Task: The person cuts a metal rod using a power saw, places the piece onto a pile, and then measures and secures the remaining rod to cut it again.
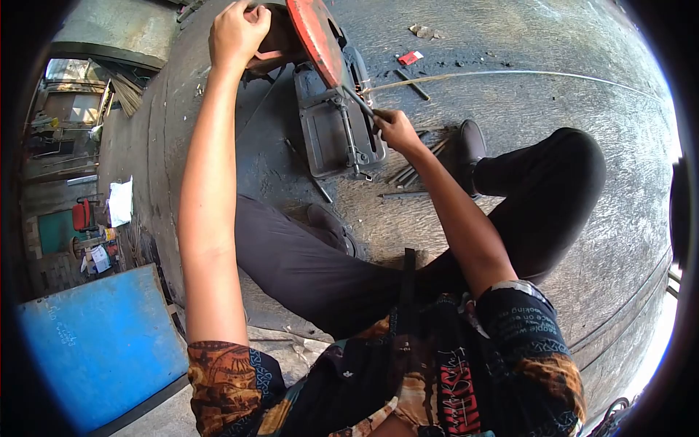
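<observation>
A chop saw with a red blade guard (pixel 314 40) and a grey metal base (pixel 320 138) stands on the floor before me. At the top of the view my left hand (pixel 237 36) is closed in a fist at the saw's handle, which the fingers mostly cover. My right hand (pixel 397 131) grips a thin metal rod (pixel 357 98), whose far end lies under the guard's lower tip. Beside that hand, the saw's vise screw (pixel 348 131) runs along the base. Orange sparks (pixel 368 90) show at the rod's far end.
A thin bright streak (pixel 524 71) curves rightward from the saw. Several cut rods (pixel 419 171) lie near my right shoe (pixel 472 142). Another rod (pixel 309 171) rests left of the base. A red packet (pixel 410 57) lies beyond the saw; a blue board (pixel 109 342) is at lower left.
</observation>
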`<state>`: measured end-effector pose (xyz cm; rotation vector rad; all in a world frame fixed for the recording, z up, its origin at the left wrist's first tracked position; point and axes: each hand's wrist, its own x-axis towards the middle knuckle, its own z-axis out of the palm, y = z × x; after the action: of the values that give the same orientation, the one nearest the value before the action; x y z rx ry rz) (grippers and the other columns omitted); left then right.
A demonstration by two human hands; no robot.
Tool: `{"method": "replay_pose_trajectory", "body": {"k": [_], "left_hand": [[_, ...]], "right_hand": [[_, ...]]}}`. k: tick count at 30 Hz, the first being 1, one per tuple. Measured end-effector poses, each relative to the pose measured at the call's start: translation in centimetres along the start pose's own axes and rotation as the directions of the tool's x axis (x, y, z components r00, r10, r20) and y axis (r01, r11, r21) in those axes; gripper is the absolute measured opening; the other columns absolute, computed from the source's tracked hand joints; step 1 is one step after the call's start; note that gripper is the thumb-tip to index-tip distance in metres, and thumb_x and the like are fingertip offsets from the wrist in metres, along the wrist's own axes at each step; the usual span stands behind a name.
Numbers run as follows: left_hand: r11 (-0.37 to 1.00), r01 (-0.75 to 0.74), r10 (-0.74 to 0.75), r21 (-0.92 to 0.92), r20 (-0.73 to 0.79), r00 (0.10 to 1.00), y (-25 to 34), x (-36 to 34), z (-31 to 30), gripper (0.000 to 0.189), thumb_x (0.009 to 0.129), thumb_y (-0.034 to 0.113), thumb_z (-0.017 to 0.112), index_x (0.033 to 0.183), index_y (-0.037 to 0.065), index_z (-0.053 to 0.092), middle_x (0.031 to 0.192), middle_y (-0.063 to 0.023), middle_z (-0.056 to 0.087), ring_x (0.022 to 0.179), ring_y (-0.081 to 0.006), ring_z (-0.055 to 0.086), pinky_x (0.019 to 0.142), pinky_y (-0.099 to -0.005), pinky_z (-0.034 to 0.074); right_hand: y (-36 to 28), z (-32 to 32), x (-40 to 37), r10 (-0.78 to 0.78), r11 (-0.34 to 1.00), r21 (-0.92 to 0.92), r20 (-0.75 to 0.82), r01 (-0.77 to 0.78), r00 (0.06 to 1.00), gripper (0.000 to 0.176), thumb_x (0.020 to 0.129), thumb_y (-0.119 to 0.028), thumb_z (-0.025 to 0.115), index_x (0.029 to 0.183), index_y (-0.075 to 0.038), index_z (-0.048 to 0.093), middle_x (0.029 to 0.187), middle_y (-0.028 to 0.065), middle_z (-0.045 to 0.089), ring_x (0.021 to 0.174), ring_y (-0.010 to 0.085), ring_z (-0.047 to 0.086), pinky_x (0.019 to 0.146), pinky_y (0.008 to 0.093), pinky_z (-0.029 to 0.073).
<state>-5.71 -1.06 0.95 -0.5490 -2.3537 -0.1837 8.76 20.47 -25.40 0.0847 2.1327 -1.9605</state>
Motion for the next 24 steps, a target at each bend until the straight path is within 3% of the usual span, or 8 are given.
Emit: {"method": "replay_pose_trajectory", "body": {"k": [3,8,13,15,17,18,19,24], "left_hand": [[0.998,0.068,-0.068,0.002,0.053,0.996,0.2,-0.1,-0.1,0.035,0.083,0.033,0.064,0.098,0.001,0.069,0.094,-0.0183,0.069,0.090,-0.0374,0.066,0.080,-0.0418,0.052],[1.000,0.010,-0.010,0.010,0.006,1.000,-0.7,0.1,0.4,0.037,0.082,0.033,0.064,0.099,0.001,0.069,0.094,-0.0188,0.069,0.091,-0.0374,0.066,0.080,-0.0419,0.052],[1.000,0.020,-0.020,-0.002,-0.017,1.000,-0.8,0.1,0.4,0.041,0.082,0.036,0.064,0.103,0.000,0.068,0.099,-0.0210,0.069,0.094,-0.0383,0.066,0.083,-0.0412,0.052],[0.999,0.024,-0.024,0.045,0.000,1.000,-0.9,0.2,0.4,0.045,0.081,0.038,0.064,0.104,-0.001,0.068,0.102,-0.0230,0.068,0.097,-0.0381,0.066,0.085,-0.0408,0.051],[0.883,0.467,-0.470,0.050,0.052,0.881,-1.0,0.0,0.6,0.054,0.079,0.041,0.067,0.108,-0.004,0.065,0.109,-0.0247,0.067,0.100,-0.0356,0.066,0.085,-0.0418,0.052],[0.630,0.769,-0.660,-0.111,0.445,0.605,-2.2,1.2,0.0,0.064,0.077,0.043,0.069,0.118,-0.005,0.059,0.108,-0.0199,0.065,0.099,-0.0313,0.066,0.083,-0.0430,0.054],[0.265,0.869,-0.595,-0.418,0.638,0.489,-2.2,0.3,0.7,0.047,0.080,0.033,0.068,0.112,-0.001,0.063,0.105,-0.0143,0.066,0.087,-0.0268,0.068,0.074,-0.0415,0.056],[0.083,0.919,-0.493,-0.386,0.785,0.374,-2.5,0.2,0.3,0.039,0.083,0.027,0.066,0.114,0.004,0.056,0.096,-0.0075,0.062,0.087,-0.0222,0.066,0.079,-0.0397,0.060]], "right_hand": [[1.4,1.2,0.1,0.015,0.996,-0.089,-0.049,-0.019,0.999,0.035,0.094,-0.022,0.057,0.118,0.003,0.063,0.074,0.0101,0.067,0.067,0.0135,0.062,0.063,0.0294,0.050],[-1.5,0.2,-0.6,0.108,0.878,0.432,0.245,-0.208,0.964,0.023,0.099,-0.022,0.051,0.109,-0.005,0.063,0.062,-0.0018,0.050,0.044,0.0063,0.042,0.037,0.0254,0.032],[0.2,1.3,0.1,0.185,0.940,0.266,0.136,-0.216,0.973,0.025,0.102,-0.023,0.045,0.109,-0.005,0.062,0.062,-0.0015,0.049,0.044,0.0064,0.041,0.038,0.0254,0.031],[-0.3,1.0,-0.5,0.202,0.832,0.451,0.294,-0.322,0.934,0.026,0.101,-0.023,0.045,0.112,-0.005,0.060,0.060,-0.0020,0.045,0.043,0.0070,0.038,0.037,0.0261,0.028],[-1.7,0.4,-0.8,0.204,0.818,0.478,0.279,-0.320,0.938,0.023,0.101,-0.022,0.045,0.109,-0.006,0.058,0.060,-0.0023,0.042,0.042,0.0071,0.036,0.036,0.0263,0.025],[-2.3,-0.1,-0.5,0.186,0.784,0.516,0.333,-0.344,0.924,0.021,0.101,-0.022,0.045,0.108,-0.007,0.056,0.060,-0.0021,0.042,0.041,0.0073,0.036,0.036,0.0263,0.025],[-2.8,-0.5,-0.4,0.163,0.749,0.551,0.385,-0.368,0.908,0.018,0.101,-0.023,0.045,0.107,-0.008,0.054,0.060,-0.0019,0.041,0.041,0.0074,0.036,0.036,0.0264,0.024],[-2.1,-0.3,-0.8,0.176,0.867,0.453,0.110,-0.207,0.978,0.026,0.092,-0.015,0.063,0.111,-0.002,0.051,0.062,-0.0016,0.044,0.043,0.0074,0.039,0.038,0.0267,0.030]]}}
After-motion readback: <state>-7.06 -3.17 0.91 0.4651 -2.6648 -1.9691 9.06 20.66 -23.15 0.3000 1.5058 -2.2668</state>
